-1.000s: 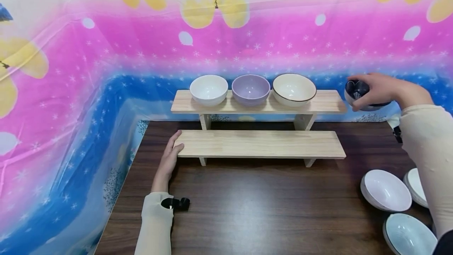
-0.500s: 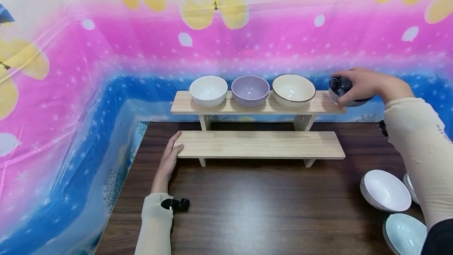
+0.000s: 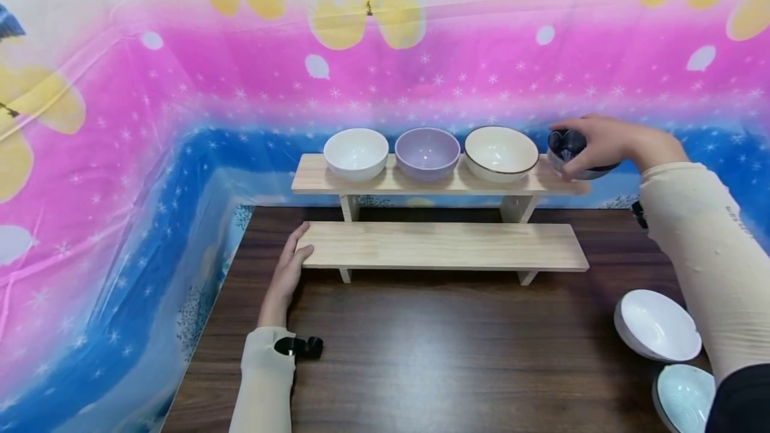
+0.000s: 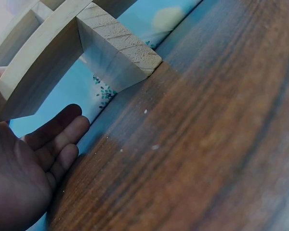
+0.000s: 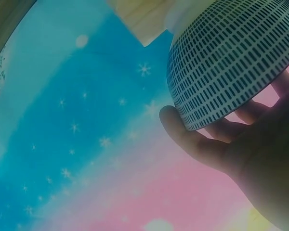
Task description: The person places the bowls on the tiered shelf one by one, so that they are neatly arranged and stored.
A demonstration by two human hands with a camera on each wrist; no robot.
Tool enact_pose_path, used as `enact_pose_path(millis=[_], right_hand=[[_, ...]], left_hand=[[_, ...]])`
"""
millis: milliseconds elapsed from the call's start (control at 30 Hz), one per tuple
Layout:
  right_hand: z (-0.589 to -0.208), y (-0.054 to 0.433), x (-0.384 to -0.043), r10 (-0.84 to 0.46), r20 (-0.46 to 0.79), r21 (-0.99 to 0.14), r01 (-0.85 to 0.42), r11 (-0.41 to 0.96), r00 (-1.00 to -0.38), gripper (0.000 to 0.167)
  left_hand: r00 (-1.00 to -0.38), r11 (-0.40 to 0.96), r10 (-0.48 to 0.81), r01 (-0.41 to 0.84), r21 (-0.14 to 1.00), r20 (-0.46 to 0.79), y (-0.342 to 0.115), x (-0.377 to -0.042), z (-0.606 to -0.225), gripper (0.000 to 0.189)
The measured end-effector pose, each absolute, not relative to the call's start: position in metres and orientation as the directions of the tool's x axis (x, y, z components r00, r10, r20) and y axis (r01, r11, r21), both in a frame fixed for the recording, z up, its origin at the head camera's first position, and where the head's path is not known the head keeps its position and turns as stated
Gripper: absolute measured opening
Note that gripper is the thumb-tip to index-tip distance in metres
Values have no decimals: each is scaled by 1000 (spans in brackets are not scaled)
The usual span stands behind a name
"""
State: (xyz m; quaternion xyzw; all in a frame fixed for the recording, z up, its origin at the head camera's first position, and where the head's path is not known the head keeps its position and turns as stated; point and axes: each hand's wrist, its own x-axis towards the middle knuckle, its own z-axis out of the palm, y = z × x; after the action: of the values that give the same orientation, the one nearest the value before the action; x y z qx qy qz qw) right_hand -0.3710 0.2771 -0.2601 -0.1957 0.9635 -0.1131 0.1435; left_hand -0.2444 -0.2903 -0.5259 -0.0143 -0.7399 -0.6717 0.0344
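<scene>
A two-tier wooden display stand stands at the back of the table. My left hand holds the left end of its lower shelf with thumb and forefinger; in the left wrist view the other fingers hang loosely below the board. On the upper shelf sit a white bowl, a purple bowl and a cream bowl with a dark rim. My right hand grips a bowl with dark dashes by its rim, at the upper shelf's right end. Whether its base touches the wood, I cannot tell.
At the right of the brown table lie a pale white bowl and a light blue bowl, partly covered by the right sleeve. A colourful patterned cloth hangs close behind the stand.
My right hand has carried the dark-dashed bowl leftward, from beyond the stand to the upper shelf's right end. The left hand stays where it was.
</scene>
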Motion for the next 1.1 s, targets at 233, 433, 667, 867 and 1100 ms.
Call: enact_pose_path(millis=[233,433,667,867,1100], right_hand=[[-264,274,-374,-410,-261,-282,-337,898,-874,103],[-267,274,-374,-403,-262,-276,-332,902,-877,102],[-275,274,-372,-402,-244,-277,-333,901,-883,97],[-279,275,-372,-391,-252,-274,-322,906,-885,101],[-279,273,-376,-387,-257,-293,-310,904,-885,106]], left_hand=[[-998,88,-26,62,994,65,-289,-243,-528,58],[-998,85,-26,60,995,63,-289,-242,-529,58],[-998,86,-27,54,995,56,-288,-242,-530,58],[-998,91,-23,56,994,58,-288,-244,-529,59],[-997,86,-32,63,994,66,-290,-246,-528,58]])
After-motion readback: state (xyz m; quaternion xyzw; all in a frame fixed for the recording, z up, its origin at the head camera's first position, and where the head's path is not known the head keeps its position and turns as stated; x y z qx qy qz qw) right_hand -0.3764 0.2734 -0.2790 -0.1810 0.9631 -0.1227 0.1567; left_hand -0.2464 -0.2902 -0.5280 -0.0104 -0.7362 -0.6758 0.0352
